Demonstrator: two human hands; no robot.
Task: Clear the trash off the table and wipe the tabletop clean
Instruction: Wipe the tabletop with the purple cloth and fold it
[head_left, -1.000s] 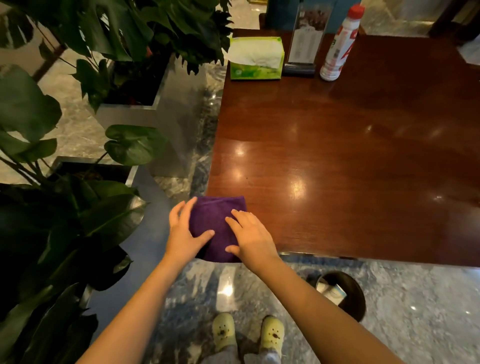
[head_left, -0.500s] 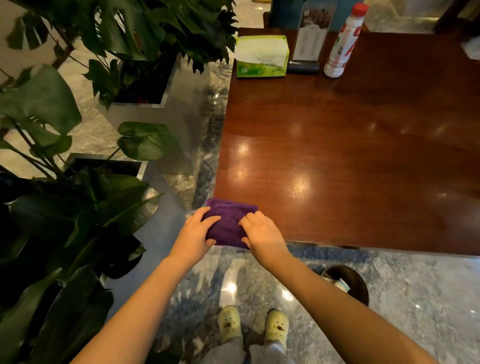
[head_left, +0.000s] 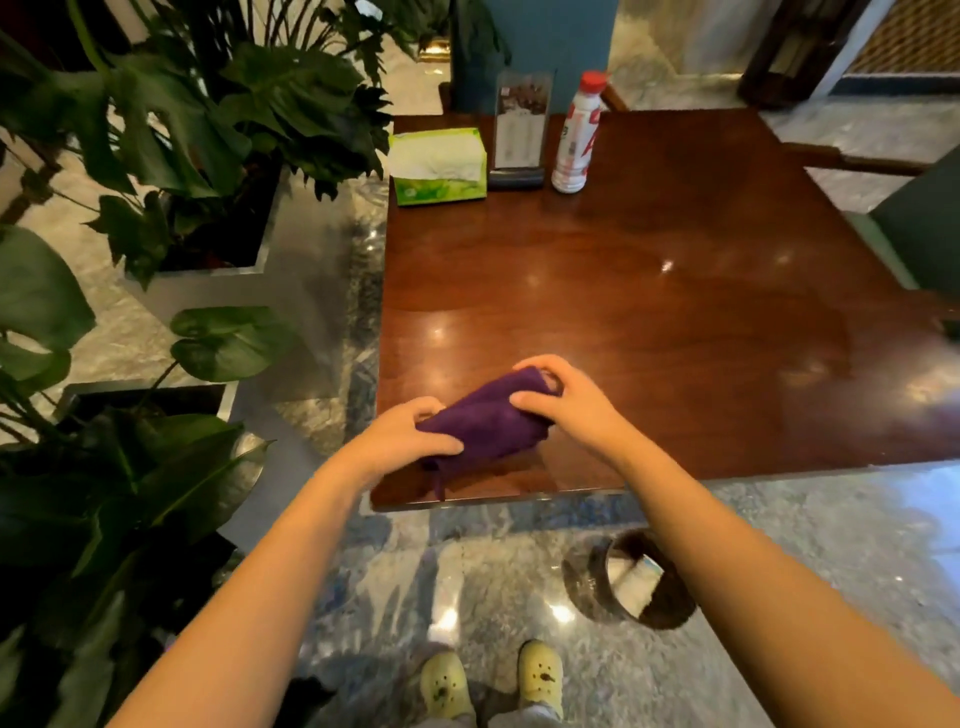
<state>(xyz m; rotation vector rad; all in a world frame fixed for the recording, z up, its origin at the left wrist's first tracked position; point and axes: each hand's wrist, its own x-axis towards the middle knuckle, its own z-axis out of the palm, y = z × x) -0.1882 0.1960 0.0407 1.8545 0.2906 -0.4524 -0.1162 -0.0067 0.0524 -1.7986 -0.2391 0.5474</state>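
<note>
Both hands grip a bunched purple cloth above the near left corner of the dark wooden table. The left hand closes its fingers around the cloth's lower left end, thumb over the top, while the right hand pinches the upper right end between thumb and curled fingers. The cloth runs as a tilted roll between them, with a small tail hanging down below the left hand; whether its underside touches the tabletop cannot be told. At the far left of the table stand a green tissue box, a clear menu stand just beside it, and a white bottle with a red cap next to that. On the marble floor near the table's front edge sits a round dark waste bin with pale trash inside. Leafy plants in metal planters line the left side, and yellow clogs show at the bottom.
</note>
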